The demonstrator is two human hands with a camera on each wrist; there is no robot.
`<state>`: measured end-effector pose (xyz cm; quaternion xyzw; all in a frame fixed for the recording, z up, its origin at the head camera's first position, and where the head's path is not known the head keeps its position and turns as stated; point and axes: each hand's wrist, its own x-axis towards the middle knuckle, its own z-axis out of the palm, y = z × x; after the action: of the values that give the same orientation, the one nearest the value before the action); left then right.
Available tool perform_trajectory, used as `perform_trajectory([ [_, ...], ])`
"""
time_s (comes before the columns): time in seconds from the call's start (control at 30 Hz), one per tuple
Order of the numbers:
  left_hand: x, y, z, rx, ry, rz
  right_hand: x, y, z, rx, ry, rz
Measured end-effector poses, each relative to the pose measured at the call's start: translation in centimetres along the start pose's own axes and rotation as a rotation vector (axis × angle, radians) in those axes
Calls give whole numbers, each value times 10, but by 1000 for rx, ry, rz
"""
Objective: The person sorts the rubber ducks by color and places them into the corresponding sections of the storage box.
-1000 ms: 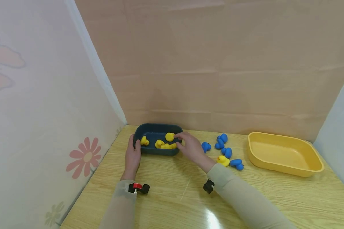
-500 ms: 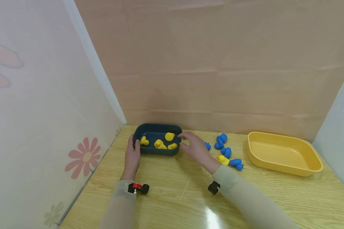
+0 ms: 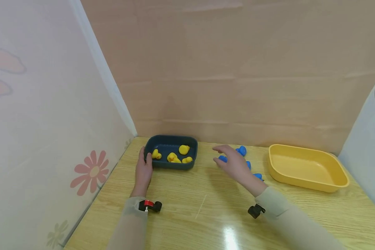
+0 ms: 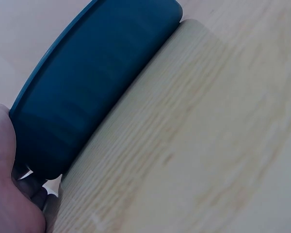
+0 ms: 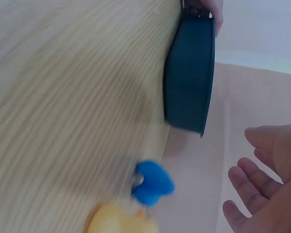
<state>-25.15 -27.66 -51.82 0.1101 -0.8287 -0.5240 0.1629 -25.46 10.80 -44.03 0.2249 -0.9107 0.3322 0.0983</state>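
My left hand [image 3: 143, 173] grips the left end of a dark blue tray [image 4: 97, 73], thumb at its near corner, fingers partly hidden behind the end wall. Inside the tray lie several yellow rubber ducks, one of them a duck [image 3: 184, 150] at the right rear. My right hand [image 3: 237, 168] hovers over the table, fingers apart and bent, with nothing between them. Below and around it are several blue rubber ducks, one being a blue duck [image 5: 151, 182]; the hand partly hides them in the head view. A yellow duck [image 5: 119, 221] shows beside it in the right wrist view.
A yellow tray [image 3: 309, 170] stands at the right of the wooden table [image 3: 187, 208], with no ducks in it. A brown paper-like wall [image 3: 187, 86] rises behind the table, and a flower-patterned wall [image 3: 50, 104] borders the left.
My right hand has drawn back from the dark blue tray, leaving a yellow duck there, and moved right over the loose ducks. The left hand stays at the tray.
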Motion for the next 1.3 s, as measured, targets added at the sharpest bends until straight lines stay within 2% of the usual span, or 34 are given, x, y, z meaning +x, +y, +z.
perform_trajectory([
  [0.3,-1,2,-1,11,-11,-21,-34,32,-29,-95,-9,-2],
  [0.57,-2,2,-2,20,-7,-24,-52,55,-33,-116,-7,-37],
  [0.83,0,2,0,5,-8,-18,-62,69,-33,-155,-25,-39],
  [1.3,-2,4,0,2,-13,-16,-68,74,-29,-183,-10,-62],
])
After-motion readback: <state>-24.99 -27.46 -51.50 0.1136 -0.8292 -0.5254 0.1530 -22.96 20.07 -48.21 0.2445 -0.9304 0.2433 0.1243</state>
